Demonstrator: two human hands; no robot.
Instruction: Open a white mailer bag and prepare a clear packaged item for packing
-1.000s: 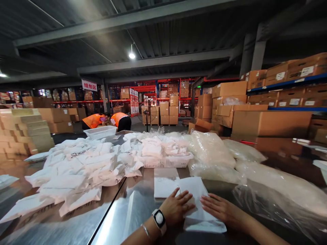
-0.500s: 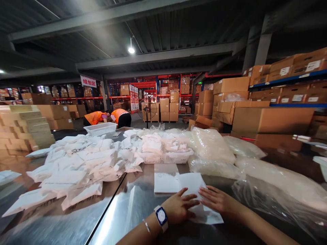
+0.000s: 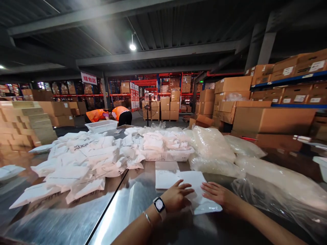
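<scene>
A steel desk [image 3: 76, 217] fills the foreground of a warehouse, with stacked cardboard cartons [image 3: 270, 119] on the floor and on blue racking to the right and flat-packed cartons [image 3: 28, 122] piled at the left. Along the desk's right side lie bulky clear plastic sacks [image 3: 212, 144] stuffed with pale goods, one slumped nearly to the near edge. Across the left half spreads a loose heap of white mailer bags [image 3: 84, 160], dozens of them filled and lying flat or overlapping, which reads as the finished share of the packing. At the middle back stands a white lattice basket [image 3: 167, 156] heaped above its rim with small folded white packets, so a good deal appears left to bag; a second, shallower white basket [image 3: 101, 126] sits farther back by the heap, and what it holds cannot be seen. Behind it two people in orange vests [image 3: 109, 115] bend over, apart from the wearer. Just in front of the full basket lies a flat white sheet or empty mailer [image 3: 166, 175], and overlapping its right edge is the white mailer bag in hand [image 3: 201, 199], flat on the desk near the front edge. The left hand [image 3: 176, 197], with a watch at the wrist, lies palm down on its left part, fingers spread; the right hand [image 3: 219, 197] presses its right part, fingers also spread flat, neither grip closed around anything.
</scene>
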